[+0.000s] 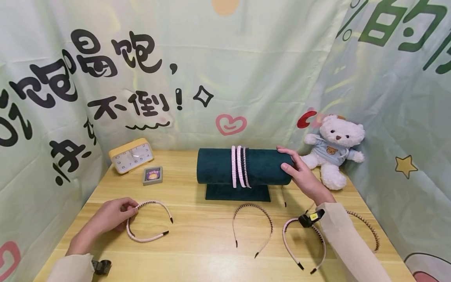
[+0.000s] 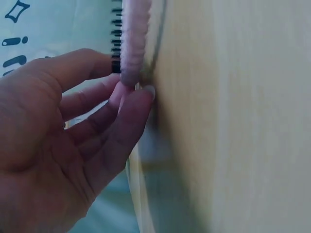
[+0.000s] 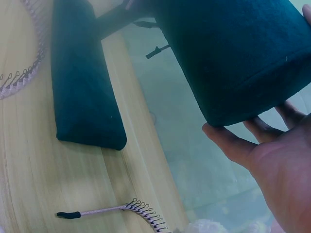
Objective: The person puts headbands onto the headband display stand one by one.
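My left hand (image 1: 114, 213) pinches a pale pink headband (image 1: 149, 239) with dark comb teeth at the table's left. Close up in the left wrist view, thumb and fingertips meet at that headband (image 2: 133, 43). With thumb in front and fingers behind, my right hand (image 1: 306, 176) holds the right end of a dark green velvet headband stand (image 1: 215, 166). Several headbands (image 1: 240, 166), pink and darker, sit side by side round the middle of its roll. In the right wrist view, fingertips touch the rim of the roll (image 3: 243, 63).
Before the stand lie a thin brown headband (image 1: 253, 205) and a pink one (image 1: 286, 239). Another headband (image 1: 370, 227) is partly behind the right sleeve. A yellow clock (image 1: 132, 155) and small grey frame (image 1: 153, 183) stand back left; a white teddy bear (image 1: 332, 156) sits back right.
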The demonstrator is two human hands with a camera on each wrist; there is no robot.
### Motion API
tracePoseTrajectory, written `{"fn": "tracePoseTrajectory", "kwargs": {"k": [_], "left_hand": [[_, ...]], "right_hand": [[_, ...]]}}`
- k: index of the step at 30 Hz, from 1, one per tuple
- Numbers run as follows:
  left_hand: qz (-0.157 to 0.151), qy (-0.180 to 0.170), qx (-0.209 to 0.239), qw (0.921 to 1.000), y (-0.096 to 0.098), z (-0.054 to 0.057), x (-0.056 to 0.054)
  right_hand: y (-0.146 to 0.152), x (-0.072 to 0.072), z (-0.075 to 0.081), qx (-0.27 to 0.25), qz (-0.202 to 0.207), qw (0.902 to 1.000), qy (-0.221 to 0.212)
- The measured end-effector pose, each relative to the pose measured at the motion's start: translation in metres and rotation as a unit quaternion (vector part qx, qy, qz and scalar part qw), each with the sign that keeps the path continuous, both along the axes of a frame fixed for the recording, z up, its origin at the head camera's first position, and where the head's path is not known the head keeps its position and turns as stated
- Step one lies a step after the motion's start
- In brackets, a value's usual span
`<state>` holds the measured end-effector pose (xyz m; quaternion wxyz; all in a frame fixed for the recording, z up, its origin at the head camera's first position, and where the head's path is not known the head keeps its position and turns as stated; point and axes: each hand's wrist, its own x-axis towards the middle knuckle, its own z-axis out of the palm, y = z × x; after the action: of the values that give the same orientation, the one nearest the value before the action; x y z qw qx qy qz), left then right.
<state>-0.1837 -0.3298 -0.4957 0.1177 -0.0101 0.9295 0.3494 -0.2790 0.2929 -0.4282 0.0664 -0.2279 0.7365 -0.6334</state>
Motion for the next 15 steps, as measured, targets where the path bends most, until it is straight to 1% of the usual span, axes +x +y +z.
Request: {"fn": "tracePoseTrajectory", "kwargs": {"k": [4,8,12,15], "left_hand": [[0.010,0.000,0.021,0.9997,0.0014,0.0048,0.0002],[0.006,-0.007,0.048,0.9988,0.0003,0.0078,-0.0001],[0.004,-0.016,0.077,0.9969,-0.0018,0.0067,-0.0007],[-0.001,-0.017,0.108,0.9940,-0.0045,0.0034,-0.0021]], "right_hand": [[-0.0006,0.0000,-0.0002,-0.002,0.000,1.0000,0.000],[-0.0007,-0.0001,-0.0002,-0.008,0.004,1.0000,0.001],[-0.0007,-0.0005,-0.0005,-0.009,0.005,0.9999,0.002],[-0.0009,-0.0002,-0.0005,-0.005,0.003,1.0000,0.001]]}}
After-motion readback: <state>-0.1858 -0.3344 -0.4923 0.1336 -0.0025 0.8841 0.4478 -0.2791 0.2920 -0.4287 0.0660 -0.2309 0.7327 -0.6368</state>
